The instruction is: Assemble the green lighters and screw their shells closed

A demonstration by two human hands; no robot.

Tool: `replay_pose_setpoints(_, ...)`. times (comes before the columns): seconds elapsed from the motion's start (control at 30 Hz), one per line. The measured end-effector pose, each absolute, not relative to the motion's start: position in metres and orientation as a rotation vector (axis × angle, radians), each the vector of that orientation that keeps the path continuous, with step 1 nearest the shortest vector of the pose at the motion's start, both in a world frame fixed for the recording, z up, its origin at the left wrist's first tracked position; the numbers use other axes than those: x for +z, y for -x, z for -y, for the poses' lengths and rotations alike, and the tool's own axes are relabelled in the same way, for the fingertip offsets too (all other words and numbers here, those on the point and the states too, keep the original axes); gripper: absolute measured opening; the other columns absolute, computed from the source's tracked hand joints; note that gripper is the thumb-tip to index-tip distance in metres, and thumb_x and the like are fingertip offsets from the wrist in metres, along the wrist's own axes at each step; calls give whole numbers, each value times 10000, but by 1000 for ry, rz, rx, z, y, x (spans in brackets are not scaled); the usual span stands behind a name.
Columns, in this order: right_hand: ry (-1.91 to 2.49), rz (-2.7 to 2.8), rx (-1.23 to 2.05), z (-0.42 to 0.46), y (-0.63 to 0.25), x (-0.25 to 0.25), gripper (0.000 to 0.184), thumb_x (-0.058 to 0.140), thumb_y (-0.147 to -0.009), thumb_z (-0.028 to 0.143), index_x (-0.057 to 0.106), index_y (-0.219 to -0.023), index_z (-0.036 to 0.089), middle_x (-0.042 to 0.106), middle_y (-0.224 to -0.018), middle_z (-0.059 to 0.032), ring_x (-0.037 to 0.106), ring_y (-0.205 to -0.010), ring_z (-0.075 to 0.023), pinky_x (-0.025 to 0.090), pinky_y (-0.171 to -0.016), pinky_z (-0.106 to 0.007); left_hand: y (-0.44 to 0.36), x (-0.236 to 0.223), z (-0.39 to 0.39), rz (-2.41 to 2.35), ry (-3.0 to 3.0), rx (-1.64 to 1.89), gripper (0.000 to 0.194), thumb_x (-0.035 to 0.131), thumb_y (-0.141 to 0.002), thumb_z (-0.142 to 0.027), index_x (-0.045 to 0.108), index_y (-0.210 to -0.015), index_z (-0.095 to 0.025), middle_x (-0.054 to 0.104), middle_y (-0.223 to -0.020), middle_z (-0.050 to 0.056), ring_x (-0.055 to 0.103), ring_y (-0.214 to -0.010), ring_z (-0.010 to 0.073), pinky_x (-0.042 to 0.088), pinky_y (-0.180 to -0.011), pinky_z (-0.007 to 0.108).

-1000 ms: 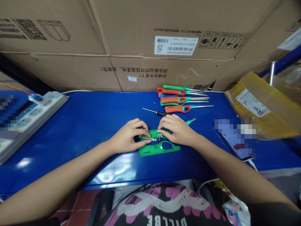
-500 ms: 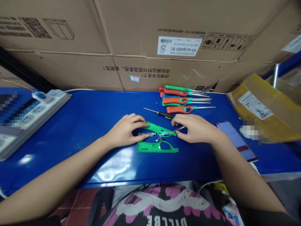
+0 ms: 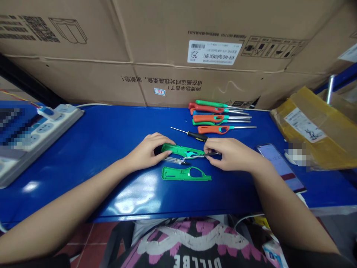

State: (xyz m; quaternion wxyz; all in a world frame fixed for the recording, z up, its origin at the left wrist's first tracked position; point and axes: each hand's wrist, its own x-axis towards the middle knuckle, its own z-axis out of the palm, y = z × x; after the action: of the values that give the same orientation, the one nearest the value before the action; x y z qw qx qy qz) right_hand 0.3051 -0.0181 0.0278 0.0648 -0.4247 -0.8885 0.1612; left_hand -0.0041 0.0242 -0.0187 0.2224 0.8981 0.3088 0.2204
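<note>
My left hand (image 3: 147, 152) grips the left end of a green lighter shell half (image 3: 180, 149) between thumb and fingers, just above the table. A teal trigger piece (image 3: 190, 153) sits in that shell. My right hand (image 3: 230, 154) is closed at the shell's right end, pinching a metal lighter tube (image 3: 213, 153), mostly hidden by the fingers. Thin white wires (image 3: 195, 157) run from there to the left. Below my left thumb is a clear fuel tank (image 3: 173, 160). The second green shell half (image 3: 173, 174) lies nearest me, hollow side up, touched by neither hand.
A black-handled screwdriver (image 3: 196, 136) lies behind my hands. Further back are several assembled lighters (image 3: 208, 129) in a stack. To the right are a phone (image 3: 275, 162) and a yellow-taped package (image 3: 312, 123). A power strip (image 3: 60, 121) stands left; a large cardboard box (image 3: 161, 44) walls the back.
The held shell half has shifted slightly left and levelled out. My left thumb has moved from the clear tank up onto the shell. My right fingers have closed in on its end.
</note>
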Motion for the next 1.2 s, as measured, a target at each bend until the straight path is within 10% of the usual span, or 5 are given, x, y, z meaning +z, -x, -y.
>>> replay_pose_setpoints(0.33,1271,2559,174,17,-283,5,153,528,-950,247,655,-1018,197,657,-1034,-70,629,-929,-206,443,-747,-315,2,-20,-23,-798,-2376,691,302,657,-936,-292,659,-1226,-211,673,-1134,69,621,-1056,201,493,-965,367)
replay_pose_setpoints(1.2,1468,2363,327,12,-276,-11,33,639,-920,239,647,-904,211,672,-949,-3,568,-697,-126,339,-587,-257,-2,-23,-19,-829,-2458,673,315,661,-933,-310,682,-1224,-190,673,-1126,76,615,-1039,208,492,-954,389)
